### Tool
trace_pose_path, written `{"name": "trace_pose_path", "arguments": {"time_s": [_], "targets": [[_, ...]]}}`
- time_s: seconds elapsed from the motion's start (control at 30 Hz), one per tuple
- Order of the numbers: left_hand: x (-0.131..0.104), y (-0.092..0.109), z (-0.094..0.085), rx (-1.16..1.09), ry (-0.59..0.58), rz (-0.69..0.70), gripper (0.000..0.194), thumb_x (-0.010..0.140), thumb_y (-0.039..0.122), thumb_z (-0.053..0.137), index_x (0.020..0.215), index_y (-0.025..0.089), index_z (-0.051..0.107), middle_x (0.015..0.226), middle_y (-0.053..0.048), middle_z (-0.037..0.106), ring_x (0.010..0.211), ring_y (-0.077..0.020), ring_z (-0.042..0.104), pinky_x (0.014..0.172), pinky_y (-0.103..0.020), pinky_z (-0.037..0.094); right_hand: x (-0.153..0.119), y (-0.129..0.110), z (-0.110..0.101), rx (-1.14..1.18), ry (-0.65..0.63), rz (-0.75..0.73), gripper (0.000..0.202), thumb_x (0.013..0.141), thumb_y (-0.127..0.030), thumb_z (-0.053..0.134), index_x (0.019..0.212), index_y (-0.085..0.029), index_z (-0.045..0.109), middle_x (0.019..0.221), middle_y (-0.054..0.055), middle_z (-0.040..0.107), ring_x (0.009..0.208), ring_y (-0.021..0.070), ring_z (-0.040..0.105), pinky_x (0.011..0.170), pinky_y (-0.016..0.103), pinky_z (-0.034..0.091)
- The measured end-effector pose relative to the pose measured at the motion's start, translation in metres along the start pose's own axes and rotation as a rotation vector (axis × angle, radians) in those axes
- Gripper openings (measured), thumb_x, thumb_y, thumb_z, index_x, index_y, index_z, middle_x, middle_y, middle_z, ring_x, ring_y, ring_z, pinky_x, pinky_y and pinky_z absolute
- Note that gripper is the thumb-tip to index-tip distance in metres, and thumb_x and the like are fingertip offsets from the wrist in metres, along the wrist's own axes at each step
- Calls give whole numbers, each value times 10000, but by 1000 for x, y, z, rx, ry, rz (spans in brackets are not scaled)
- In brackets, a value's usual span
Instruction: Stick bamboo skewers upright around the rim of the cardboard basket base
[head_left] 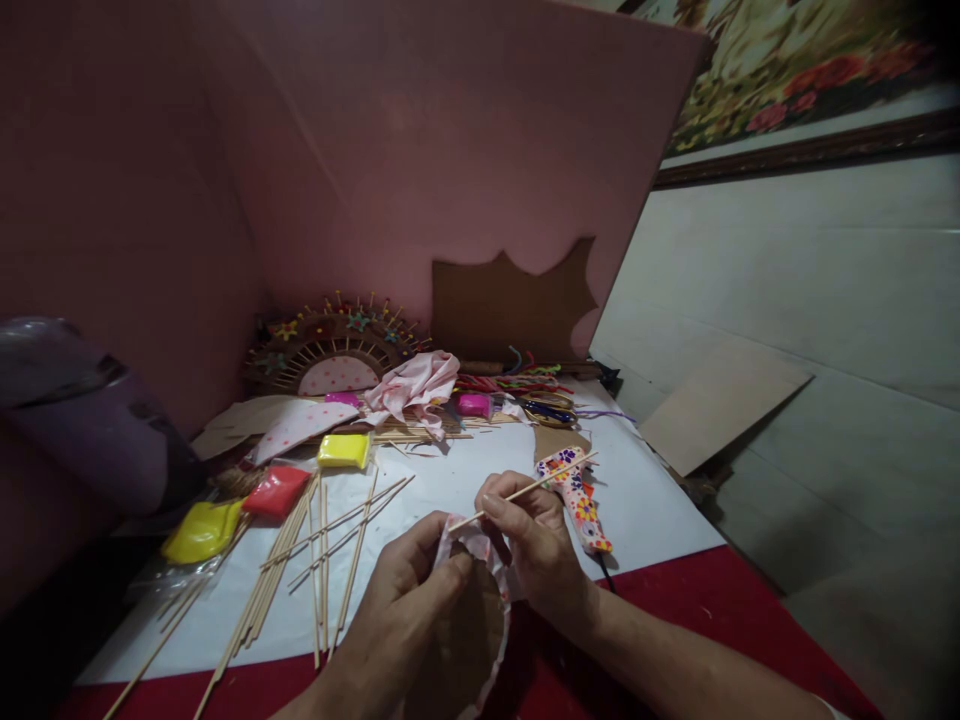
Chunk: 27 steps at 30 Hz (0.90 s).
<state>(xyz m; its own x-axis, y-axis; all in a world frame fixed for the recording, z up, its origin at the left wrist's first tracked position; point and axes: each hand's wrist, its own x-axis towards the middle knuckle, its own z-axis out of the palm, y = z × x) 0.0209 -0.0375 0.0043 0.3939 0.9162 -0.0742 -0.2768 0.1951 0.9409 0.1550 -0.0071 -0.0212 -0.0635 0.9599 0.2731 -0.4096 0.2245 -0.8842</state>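
Brown cardboard [465,640] w/ pink fabric [476,543] at its rim is gripped in the L hand [409,600] at the red front of the surface [720,610], while the R hand [536,535] pinches a thin stick [540,482], lower end at the fabric. Further out, white paper [652,520] covers much of the surface, w/ loose sticks [259,600] & red pkt [277,492] on L, floral glue gun [577,495] on R. Pink panel [450,130] stands behind; tiled wall [862,270] & framed pic [810,80] off R.

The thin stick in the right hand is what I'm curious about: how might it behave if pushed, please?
The thin stick is probably light, being so slender. It looks stiff, running straight past the right hand, but its narrowness suggests it could snap under force.
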Motion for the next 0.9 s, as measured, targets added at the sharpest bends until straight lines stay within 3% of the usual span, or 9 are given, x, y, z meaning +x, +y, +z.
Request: {"name": "trace_pose_path", "arguments": {"time_s": [0.9], "targets": [[2, 2, 1, 23, 61, 17, 172, 780, 249, 569, 938, 232, 636, 830, 3, 673, 766, -147, 577, 726, -236, 426, 2, 0, 1, -53, 46, 16, 181, 753, -291, 609, 631, -170, 551, 488, -62, 432, 432, 57, 332, 434, 203, 269]]}}
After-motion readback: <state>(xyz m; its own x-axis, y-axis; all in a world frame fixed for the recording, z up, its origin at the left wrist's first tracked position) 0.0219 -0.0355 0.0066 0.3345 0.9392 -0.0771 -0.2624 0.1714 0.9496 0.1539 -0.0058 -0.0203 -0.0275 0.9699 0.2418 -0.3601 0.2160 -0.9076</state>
